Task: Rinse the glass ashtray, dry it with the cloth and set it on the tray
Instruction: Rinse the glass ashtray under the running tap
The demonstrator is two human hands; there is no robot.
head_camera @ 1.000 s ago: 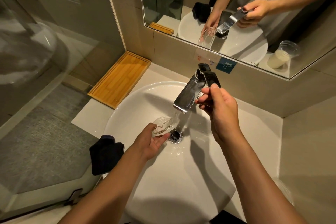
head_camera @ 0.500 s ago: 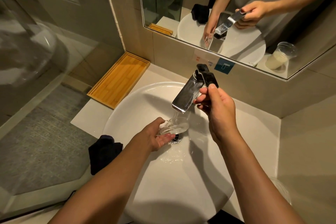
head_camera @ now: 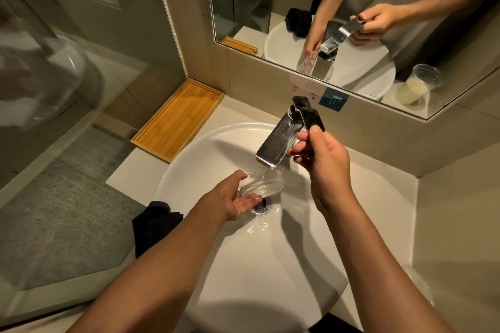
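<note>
Bamboo tray (head_camera: 177,119) far left on worktop (head_camera: 127,178), black cloth (head_camera: 154,224) at basin (head_camera: 205,149) edge. Left hand (head_camera: 230,201) cups glass ashtray (head_camera: 263,184) under spout (head_camera: 273,146), fingers curled round it. Right hand (head_camera: 322,167) pinches lever (head_camera: 311,116). Tilt ashtray so water sheets off, grip firm: wet glass likely slippery.

I see a white round basin (head_camera: 205,159) set in a pale counter (head_camera: 384,197), with a chrome tap (head_camera: 278,140) reaching over its drain (head_camera: 261,207). A mirror (head_camera: 351,8) runs along the wall behind, with a small blue sticker (head_camera: 333,99) just under its edge. To my left stands a glass shower partition (head_camera: 54,89) over grey flooring (head_camera: 62,211).
</note>
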